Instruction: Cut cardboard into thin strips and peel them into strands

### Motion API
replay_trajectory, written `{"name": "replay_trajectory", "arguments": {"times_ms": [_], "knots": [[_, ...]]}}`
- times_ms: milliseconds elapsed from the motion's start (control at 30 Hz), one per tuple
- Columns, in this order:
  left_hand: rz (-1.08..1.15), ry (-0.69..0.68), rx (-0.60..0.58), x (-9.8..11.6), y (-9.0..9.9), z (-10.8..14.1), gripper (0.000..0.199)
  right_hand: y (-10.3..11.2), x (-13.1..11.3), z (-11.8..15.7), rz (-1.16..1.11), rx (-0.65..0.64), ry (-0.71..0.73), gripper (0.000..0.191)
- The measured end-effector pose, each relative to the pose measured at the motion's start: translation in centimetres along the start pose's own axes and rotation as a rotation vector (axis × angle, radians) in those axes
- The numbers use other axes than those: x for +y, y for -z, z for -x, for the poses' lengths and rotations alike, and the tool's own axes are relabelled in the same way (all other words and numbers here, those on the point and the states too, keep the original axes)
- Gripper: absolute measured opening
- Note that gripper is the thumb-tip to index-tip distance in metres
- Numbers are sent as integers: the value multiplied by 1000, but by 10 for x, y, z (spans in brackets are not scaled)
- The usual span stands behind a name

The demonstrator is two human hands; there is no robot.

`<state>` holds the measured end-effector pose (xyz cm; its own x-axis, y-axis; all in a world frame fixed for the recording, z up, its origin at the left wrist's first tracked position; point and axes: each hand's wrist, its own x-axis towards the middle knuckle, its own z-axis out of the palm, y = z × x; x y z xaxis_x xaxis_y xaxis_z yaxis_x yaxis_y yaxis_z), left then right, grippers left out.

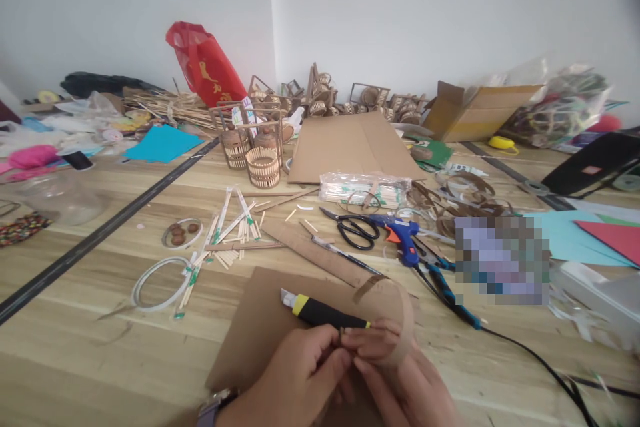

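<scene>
Brown paper strip [404, 320] curved up from the closed grip of the right hand [395, 353], lower centre of the frame; the left hand [317, 360] pinched beside it, near the utility knife [325, 313].

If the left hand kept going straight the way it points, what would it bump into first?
Most likely the right hand: the left hand points toward it, and their fingertips already meet or nearly meet above the cardboard. Exact depth between them is hard to judge.
</scene>
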<state>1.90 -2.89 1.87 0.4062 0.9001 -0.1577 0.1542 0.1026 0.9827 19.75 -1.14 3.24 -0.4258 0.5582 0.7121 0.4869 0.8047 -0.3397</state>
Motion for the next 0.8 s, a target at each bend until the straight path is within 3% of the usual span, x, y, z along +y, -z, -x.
{"name": "replay_trajectory", "arguments": {"times_ms": [167,367,600,800], "knots": [[-16,-33,-10,0,-1,1,47,2,1,1,5,2,75,13],[-49,-72,-21,1,0,3,46,4,1,3,-36,0,56,16],[-67,-56,-22,3,1,5,45,4,1,12,-102,-6,-102,10],[-62,-54,2,-4,0,3,45,1,1,13,-158,-18,-105,10]]}}
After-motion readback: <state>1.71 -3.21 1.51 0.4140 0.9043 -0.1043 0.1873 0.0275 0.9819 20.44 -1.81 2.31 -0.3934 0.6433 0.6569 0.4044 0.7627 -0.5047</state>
